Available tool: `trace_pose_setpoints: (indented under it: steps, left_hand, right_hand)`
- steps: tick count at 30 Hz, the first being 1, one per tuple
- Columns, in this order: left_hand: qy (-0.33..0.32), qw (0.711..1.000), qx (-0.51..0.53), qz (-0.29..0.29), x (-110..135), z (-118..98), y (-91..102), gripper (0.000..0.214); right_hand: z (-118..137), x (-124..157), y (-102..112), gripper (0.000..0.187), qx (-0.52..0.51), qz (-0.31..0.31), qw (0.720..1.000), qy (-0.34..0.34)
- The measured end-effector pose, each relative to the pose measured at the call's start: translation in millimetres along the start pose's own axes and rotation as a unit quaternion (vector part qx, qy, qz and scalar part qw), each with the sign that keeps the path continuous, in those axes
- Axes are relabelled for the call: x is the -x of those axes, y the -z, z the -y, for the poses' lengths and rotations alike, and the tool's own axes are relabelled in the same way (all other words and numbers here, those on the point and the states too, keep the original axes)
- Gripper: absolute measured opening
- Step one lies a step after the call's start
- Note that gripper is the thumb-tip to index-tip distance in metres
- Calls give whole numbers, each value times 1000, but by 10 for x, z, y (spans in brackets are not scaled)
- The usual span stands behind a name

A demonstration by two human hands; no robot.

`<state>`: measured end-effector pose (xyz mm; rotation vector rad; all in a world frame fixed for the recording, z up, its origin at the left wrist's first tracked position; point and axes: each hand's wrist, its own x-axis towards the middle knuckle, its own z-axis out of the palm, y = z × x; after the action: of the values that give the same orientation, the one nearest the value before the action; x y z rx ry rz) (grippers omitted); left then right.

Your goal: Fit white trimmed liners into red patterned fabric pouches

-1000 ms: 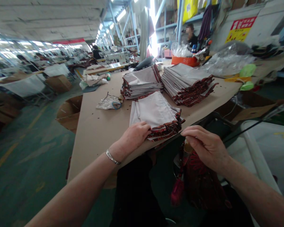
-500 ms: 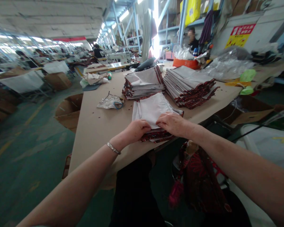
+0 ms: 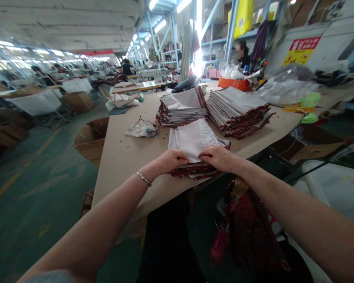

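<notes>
A small pile of folded pale grey fabric pieces with dark red patterned edges lies at the table's near edge. Its top fabric piece (image 3: 191, 135) is smooth, with a seam down its right side. My left hand (image 3: 174, 159) pinches the near left edge of this piece. At the near right edge, my right hand (image 3: 220, 157) is closed on the same piece, thumb and fingers together. Behind the hands stand two taller stacks of similar fabric, a left stack (image 3: 181, 105) and a right stack (image 3: 237, 110).
A crumpled clear bag (image 3: 142, 129) lies left of the pile on the brown table (image 3: 118, 169). An orange basin (image 3: 234, 83) and plastic wrapping (image 3: 286, 84) are at the back right. Beside the table's left edge is a cardboard box (image 3: 90, 139). A person (image 3: 244, 55) is in the background.
The whole view has shifted slightly, so the scene sits a little lower and farther right. Both hands keep their hold on the top piece's near edge, the right slightly farther from the left.
</notes>
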<state>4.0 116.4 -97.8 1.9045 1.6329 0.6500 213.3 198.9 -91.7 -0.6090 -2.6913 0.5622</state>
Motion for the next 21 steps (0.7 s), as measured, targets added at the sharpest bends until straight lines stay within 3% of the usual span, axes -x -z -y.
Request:
trace_pose_setpoints:
  steps: [6, 10, 15, 21]
  left_hand:
    - [-16, 1000, -3, -5, 6, 33, -6, 16]
    - [-49, 995, -84, -2, 25, -15, -17, 14]
    - [-103, 944, -313, 29, 89, -169, -28, 21]
    - [-99, 909, -405, 30, 169, -301, -76, 18]
  right_hand:
    - [-74, 4, -60, 22, -25, -16, 1000, 5]
    - [-66, -7, -62, 22, -21, -19, 1000, 10]
    - [32, -46, 7, 23, 8, 3, 1000, -5]
    - [96, -84, 20, 23, 22, 21, 999, -14]
